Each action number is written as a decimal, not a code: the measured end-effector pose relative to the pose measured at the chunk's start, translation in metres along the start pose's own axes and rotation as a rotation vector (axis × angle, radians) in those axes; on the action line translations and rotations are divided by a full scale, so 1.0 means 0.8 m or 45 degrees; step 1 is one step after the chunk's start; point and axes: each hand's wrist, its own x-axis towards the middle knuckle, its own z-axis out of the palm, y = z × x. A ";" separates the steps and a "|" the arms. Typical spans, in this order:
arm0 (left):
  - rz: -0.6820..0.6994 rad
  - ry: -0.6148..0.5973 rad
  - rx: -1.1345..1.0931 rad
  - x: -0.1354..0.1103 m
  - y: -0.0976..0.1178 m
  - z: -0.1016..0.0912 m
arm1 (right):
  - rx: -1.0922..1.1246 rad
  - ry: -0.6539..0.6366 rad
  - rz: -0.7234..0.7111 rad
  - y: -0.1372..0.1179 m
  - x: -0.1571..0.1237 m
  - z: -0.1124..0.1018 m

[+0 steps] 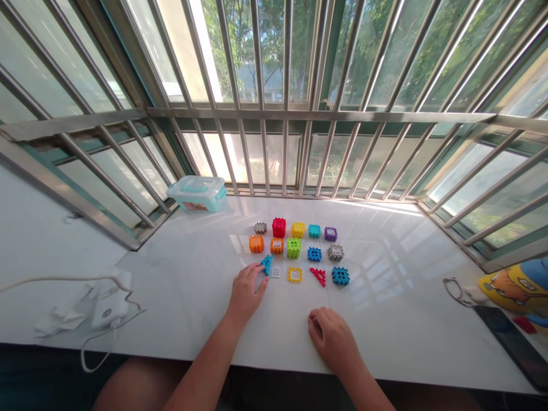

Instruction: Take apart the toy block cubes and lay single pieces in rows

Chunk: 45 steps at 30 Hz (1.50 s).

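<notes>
White stone counter (385, 319), open along the front edge. Our left hand (246, 292) touches a blue block piece (266, 264); our right hand (331, 339) lies apart, holding nothing.

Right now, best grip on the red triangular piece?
Pinch the red triangular piece at its near corner, coming from the person's side with the right hand. It seems to lie flat, that side is free, and a blue block sits close on its right.

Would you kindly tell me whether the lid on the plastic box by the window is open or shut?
Shut: the lid lies flat on the plastic box, with no gap showing along its front edge.
</notes>
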 end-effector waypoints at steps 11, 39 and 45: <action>0.137 -0.181 0.205 -0.006 0.009 0.009 | -0.108 0.010 -0.026 0.002 -0.003 0.006; 0.169 -0.069 -0.038 -0.007 0.004 0.000 | -0.339 0.193 0.194 -0.032 0.048 0.058; 0.264 -0.188 0.004 -0.010 0.009 0.001 | -0.339 0.229 0.236 -0.028 0.048 0.065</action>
